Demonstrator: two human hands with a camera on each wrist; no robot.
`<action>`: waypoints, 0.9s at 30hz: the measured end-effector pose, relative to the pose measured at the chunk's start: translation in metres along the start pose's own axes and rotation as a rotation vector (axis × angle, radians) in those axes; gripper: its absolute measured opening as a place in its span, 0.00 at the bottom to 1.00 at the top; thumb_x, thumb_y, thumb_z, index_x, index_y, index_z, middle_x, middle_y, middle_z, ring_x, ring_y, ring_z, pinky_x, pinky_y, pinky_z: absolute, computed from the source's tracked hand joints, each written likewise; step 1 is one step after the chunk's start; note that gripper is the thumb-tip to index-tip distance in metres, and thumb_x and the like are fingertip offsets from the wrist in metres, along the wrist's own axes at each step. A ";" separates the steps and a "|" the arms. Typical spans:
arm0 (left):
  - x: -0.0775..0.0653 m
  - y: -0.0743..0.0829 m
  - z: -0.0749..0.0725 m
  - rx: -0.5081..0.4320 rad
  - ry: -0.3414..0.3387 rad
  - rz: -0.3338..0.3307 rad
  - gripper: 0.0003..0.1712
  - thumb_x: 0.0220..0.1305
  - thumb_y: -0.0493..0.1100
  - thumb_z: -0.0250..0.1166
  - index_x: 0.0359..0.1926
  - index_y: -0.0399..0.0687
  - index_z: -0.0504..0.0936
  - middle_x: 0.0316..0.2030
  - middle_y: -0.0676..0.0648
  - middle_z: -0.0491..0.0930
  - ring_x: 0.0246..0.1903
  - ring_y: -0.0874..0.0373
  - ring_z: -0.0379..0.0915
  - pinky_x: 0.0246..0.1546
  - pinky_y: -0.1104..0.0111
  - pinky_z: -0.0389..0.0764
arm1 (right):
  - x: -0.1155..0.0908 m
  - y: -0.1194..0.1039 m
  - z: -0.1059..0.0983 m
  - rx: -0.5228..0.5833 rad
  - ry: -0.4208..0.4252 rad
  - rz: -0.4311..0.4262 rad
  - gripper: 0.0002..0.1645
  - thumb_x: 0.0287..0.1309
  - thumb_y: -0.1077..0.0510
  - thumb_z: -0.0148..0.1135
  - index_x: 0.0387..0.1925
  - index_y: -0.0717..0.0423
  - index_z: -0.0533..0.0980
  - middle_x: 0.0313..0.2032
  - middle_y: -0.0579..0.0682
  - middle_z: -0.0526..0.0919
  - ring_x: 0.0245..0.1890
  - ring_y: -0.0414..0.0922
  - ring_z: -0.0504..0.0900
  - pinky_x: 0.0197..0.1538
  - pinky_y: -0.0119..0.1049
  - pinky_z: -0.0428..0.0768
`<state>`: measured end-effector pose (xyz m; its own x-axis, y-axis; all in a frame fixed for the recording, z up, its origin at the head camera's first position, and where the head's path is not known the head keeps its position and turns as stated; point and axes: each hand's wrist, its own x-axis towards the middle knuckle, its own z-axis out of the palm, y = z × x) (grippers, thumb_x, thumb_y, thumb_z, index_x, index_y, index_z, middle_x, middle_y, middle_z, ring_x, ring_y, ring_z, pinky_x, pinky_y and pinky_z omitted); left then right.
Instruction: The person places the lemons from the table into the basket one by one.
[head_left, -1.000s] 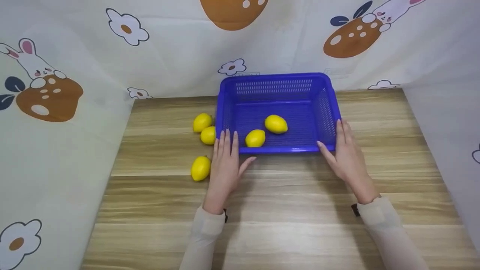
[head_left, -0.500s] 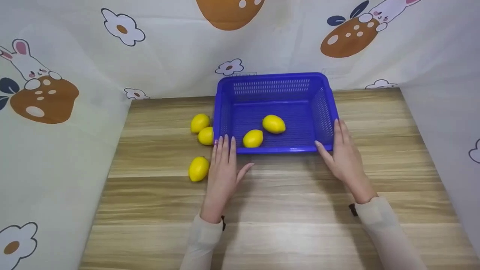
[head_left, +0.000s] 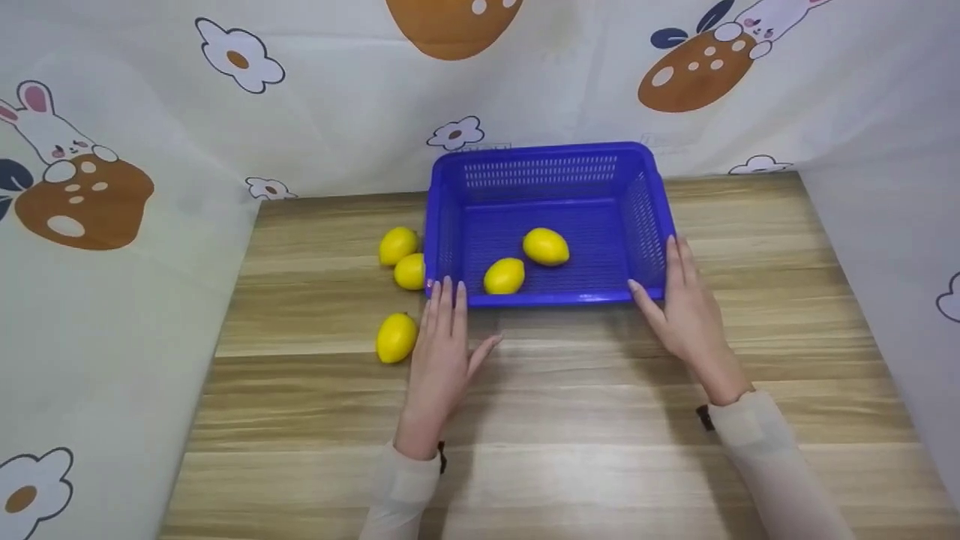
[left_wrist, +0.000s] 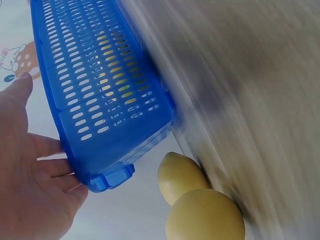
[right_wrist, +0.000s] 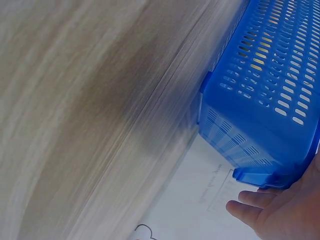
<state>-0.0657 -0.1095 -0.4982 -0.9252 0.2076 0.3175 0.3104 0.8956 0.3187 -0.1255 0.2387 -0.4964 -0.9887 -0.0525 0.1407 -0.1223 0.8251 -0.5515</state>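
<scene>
A blue plastic basket [head_left: 551,300] with slotted sides stands at the back of the table, two yellow lemons [head_left: 546,247] lying inside it. My left hand [head_left: 439,360] has its fingers straight, tips right at the basket's near left corner, the thumb spread away. At the near right corner, my right hand [head_left: 694,319] touches the basket with long, straight fingers along the side and its thumb at the front rim. Left of the basket lie two lemons [head_left: 398,246] close together, and another lemon [head_left: 396,338] is beside my left hand.
The wood-grain table [head_left: 570,442] meets a pale patterned cloth [head_left: 345,97] hung behind and on both sides. The basket's back rim stands close to that cloth. In the left wrist view, two lemons [left_wrist: 205,217] sit near the basket's side.
My left hand has drawn back toward me from the basket's near left corner. The right hand stays at its corner, and the basket and lemons keep their places on the table.
</scene>
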 end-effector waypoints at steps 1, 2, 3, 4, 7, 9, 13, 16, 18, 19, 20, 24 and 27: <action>-0.001 0.000 0.000 0.003 0.008 0.003 0.52 0.71 0.61 0.67 0.79 0.29 0.60 0.78 0.27 0.58 0.79 0.33 0.53 0.78 0.44 0.62 | 0.000 0.000 0.000 0.002 0.001 -0.002 0.55 0.77 0.37 0.54 0.83 0.67 0.43 0.83 0.68 0.46 0.79 0.71 0.53 0.77 0.71 0.56; -0.002 0.000 -0.001 0.003 0.013 0.005 0.51 0.71 0.60 0.68 0.78 0.29 0.61 0.78 0.27 0.59 0.79 0.33 0.54 0.78 0.44 0.62 | 0.000 0.000 0.001 0.005 0.003 -0.005 0.55 0.77 0.37 0.54 0.83 0.67 0.44 0.83 0.68 0.46 0.79 0.71 0.53 0.77 0.71 0.56; -0.003 0.001 -0.001 0.005 0.020 0.010 0.51 0.71 0.60 0.68 0.78 0.29 0.61 0.78 0.27 0.59 0.78 0.33 0.54 0.77 0.44 0.63 | 0.000 0.001 0.001 0.008 0.006 -0.007 0.55 0.77 0.38 0.54 0.83 0.67 0.44 0.83 0.68 0.46 0.80 0.71 0.52 0.78 0.70 0.56; -0.003 0.001 -0.002 0.009 0.025 0.013 0.51 0.70 0.60 0.69 0.78 0.29 0.61 0.77 0.27 0.60 0.78 0.33 0.55 0.77 0.44 0.63 | 0.000 0.001 0.001 0.013 0.009 -0.009 0.54 0.77 0.38 0.55 0.83 0.67 0.44 0.83 0.68 0.46 0.80 0.70 0.52 0.78 0.70 0.55; -0.006 0.002 -0.003 0.022 0.024 0.017 0.51 0.71 0.60 0.68 0.78 0.29 0.61 0.77 0.27 0.60 0.78 0.34 0.55 0.77 0.44 0.63 | 0.000 0.001 0.002 0.018 0.017 -0.013 0.54 0.77 0.39 0.55 0.83 0.67 0.44 0.82 0.69 0.46 0.80 0.70 0.52 0.79 0.69 0.55; -0.008 0.002 -0.005 0.021 0.014 0.011 0.51 0.71 0.60 0.68 0.78 0.29 0.61 0.77 0.27 0.60 0.78 0.34 0.55 0.77 0.44 0.63 | 0.000 0.001 0.002 0.019 0.017 -0.011 0.54 0.77 0.38 0.55 0.83 0.67 0.44 0.83 0.69 0.46 0.80 0.70 0.52 0.79 0.69 0.55; -0.012 0.004 -0.010 0.003 -0.016 0.000 0.51 0.71 0.59 0.68 0.79 0.29 0.60 0.78 0.28 0.59 0.78 0.35 0.56 0.78 0.44 0.62 | 0.000 0.001 0.002 0.015 0.018 -0.012 0.54 0.77 0.38 0.55 0.83 0.67 0.44 0.82 0.69 0.46 0.80 0.71 0.52 0.79 0.69 0.55; -0.016 0.005 -0.014 0.009 -0.021 0.009 0.51 0.71 0.59 0.68 0.78 0.29 0.61 0.78 0.28 0.60 0.78 0.36 0.58 0.77 0.44 0.63 | 0.000 0.001 0.002 0.011 0.021 -0.013 0.54 0.77 0.39 0.55 0.83 0.67 0.44 0.82 0.69 0.46 0.80 0.70 0.52 0.78 0.69 0.56; -0.018 0.005 -0.016 0.021 -0.016 0.016 0.51 0.71 0.60 0.68 0.78 0.29 0.61 0.78 0.28 0.60 0.78 0.36 0.58 0.78 0.44 0.62 | 0.000 0.001 0.002 0.011 0.022 -0.012 0.54 0.77 0.38 0.55 0.83 0.67 0.44 0.82 0.69 0.46 0.80 0.70 0.52 0.78 0.69 0.56; -0.019 0.005 -0.017 0.028 -0.011 0.019 0.51 0.71 0.60 0.68 0.78 0.29 0.61 0.77 0.28 0.60 0.78 0.36 0.58 0.78 0.45 0.62 | 0.000 0.001 0.002 0.011 0.022 -0.011 0.54 0.77 0.38 0.55 0.83 0.67 0.44 0.82 0.69 0.46 0.80 0.70 0.52 0.78 0.69 0.56; -0.020 0.005 -0.017 0.029 -0.007 0.022 0.51 0.70 0.60 0.68 0.78 0.30 0.61 0.77 0.28 0.60 0.78 0.36 0.58 0.78 0.45 0.62 | 0.000 0.001 0.002 0.011 0.022 -0.009 0.54 0.77 0.38 0.55 0.83 0.67 0.44 0.82 0.69 0.46 0.80 0.70 0.52 0.78 0.69 0.56; -0.024 0.004 -0.018 0.031 -0.002 0.017 0.51 0.70 0.60 0.69 0.78 0.30 0.61 0.77 0.28 0.60 0.77 0.35 0.58 0.78 0.44 0.62 | 0.000 0.001 0.003 0.016 0.019 -0.008 0.54 0.77 0.38 0.55 0.83 0.67 0.44 0.83 0.68 0.46 0.80 0.70 0.52 0.78 0.69 0.56; -0.028 0.002 -0.018 0.026 0.000 0.012 0.51 0.69 0.60 0.69 0.78 0.30 0.61 0.77 0.27 0.60 0.77 0.33 0.57 0.77 0.43 0.64 | 0.000 0.000 0.003 0.020 0.014 -0.006 0.54 0.77 0.38 0.55 0.83 0.66 0.44 0.83 0.68 0.45 0.80 0.71 0.52 0.78 0.69 0.55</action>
<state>-0.0351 -0.1207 -0.4903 -0.9214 0.2182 0.3216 0.3157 0.9028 0.2920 -0.1254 0.2373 -0.4989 -0.9866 -0.0494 0.1557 -0.1302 0.8132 -0.5673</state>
